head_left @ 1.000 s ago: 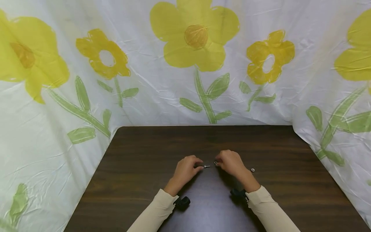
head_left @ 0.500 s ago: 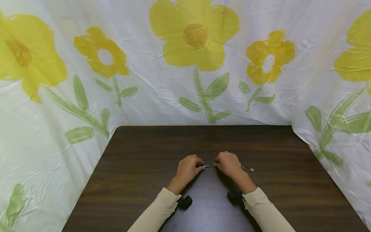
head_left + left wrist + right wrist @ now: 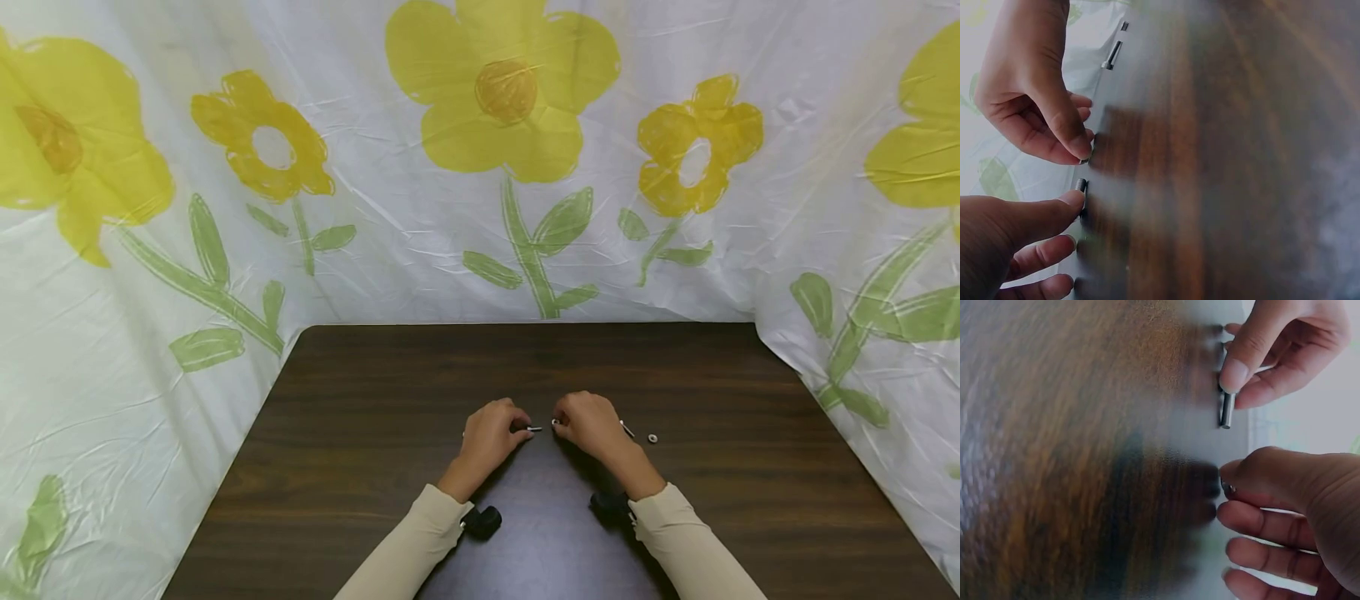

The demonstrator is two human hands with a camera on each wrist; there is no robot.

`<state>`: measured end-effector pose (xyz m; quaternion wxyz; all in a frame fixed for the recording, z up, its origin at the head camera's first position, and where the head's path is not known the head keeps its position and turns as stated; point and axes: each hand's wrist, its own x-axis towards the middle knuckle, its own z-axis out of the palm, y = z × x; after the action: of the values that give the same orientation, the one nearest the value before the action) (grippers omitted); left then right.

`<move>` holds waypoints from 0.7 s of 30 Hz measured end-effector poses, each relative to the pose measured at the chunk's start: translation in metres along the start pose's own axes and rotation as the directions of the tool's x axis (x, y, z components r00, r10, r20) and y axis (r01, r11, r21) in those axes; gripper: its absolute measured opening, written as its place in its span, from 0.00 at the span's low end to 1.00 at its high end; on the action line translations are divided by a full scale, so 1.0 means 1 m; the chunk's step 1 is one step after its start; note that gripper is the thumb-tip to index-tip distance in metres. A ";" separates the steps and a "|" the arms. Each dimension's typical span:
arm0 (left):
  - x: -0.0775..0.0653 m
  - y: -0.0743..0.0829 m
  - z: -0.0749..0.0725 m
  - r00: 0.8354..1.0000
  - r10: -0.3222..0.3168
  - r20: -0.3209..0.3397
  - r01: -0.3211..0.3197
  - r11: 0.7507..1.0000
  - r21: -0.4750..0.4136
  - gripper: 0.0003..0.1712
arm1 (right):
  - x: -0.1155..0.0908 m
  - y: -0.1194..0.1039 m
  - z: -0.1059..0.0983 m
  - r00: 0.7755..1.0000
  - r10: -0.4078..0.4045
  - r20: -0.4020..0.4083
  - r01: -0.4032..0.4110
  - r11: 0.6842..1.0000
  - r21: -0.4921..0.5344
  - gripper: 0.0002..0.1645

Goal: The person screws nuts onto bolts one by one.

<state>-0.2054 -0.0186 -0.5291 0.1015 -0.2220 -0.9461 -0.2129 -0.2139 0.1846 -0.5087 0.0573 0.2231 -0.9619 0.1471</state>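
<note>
My left hand (image 3: pixel 489 435) pinches a bolt (image 3: pixel 535 429) between thumb and fingers, its threaded shank pointing right toward the other hand. In the right wrist view the shank (image 3: pixel 1227 412) sticks out past the thumbnail, low over the tabletop. My right hand (image 3: pixel 592 423) holds a small nut (image 3: pixel 556 422) at its fingertips, mostly covered by them; its metal edge (image 3: pixel 1229 489) shows in the right wrist view. Bolt tip and nut face each other across a short gap, apart.
A second bolt (image 3: pixel 627 429) lies on the dark wood table (image 3: pixel 375 367) just beyond my right wrist, partly hidden by it. Farther right rests a loose nut (image 3: pixel 652 438). Behind the table's far edge hangs a white flowered curtain (image 3: pixel 420 275).
My right hand has shifted slightly left, uncovering the second bolt behind it. The left hand has edged right, so the gap between the held bolt and nut is a little smaller.
</note>
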 end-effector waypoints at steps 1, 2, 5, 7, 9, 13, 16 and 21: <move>0.000 0.000 0.000 1.000 0.000 0.000 0.000 1.000 -0.001 0.08 | 0.000 0.000 -0.001 1.000 -0.003 0.002 0.003 1.000 0.010 0.06; 0.001 0.000 0.001 1.000 0.001 -0.001 -0.001 1.000 -0.004 0.08 | 0.000 0.000 -0.001 1.000 -0.007 0.001 0.007 1.000 0.019 0.06; 0.001 0.000 0.001 1.000 0.001 -0.003 -0.001 1.000 -0.013 0.08 | 0.000 0.001 -0.003 1.000 -0.022 -0.017 0.023 0.998 0.055 0.05; 0.001 0.000 0.001 1.000 0.002 -0.006 -0.002 1.000 -0.013 0.08 | 0.000 0.001 -0.004 0.999 -0.034 -0.037 0.037 0.996 0.086 0.04; 0.001 0.000 0.001 1.000 0.003 -0.010 -0.003 1.000 -0.014 0.07 | 0.000 0.001 -0.004 0.998 -0.042 -0.049 0.047 0.992 0.115 0.03; 0.001 0.001 0.002 1.000 0.005 -0.012 -0.005 1.000 -0.011 0.06 | -0.001 0.001 -0.004 0.997 -0.051 -0.056 0.060 0.984 0.168 0.04; 0.001 0.000 0.001 1.000 0.005 0.003 -0.005 1.000 -0.024 0.05 | -0.001 0.001 -0.003 0.996 -0.055 -0.068 0.067 0.978 0.198 0.05; 0.002 -0.002 0.000 0.999 0.004 0.039 0.000 0.995 -0.099 0.04 | -0.003 0.000 -0.002 0.993 -0.056 -0.107 0.079 0.970 0.230 0.07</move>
<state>-0.2079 -0.0191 -0.5291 0.0721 -0.2320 -0.9360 -0.2549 -0.2113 0.1863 -0.5075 0.0833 0.2533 -0.9257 0.2683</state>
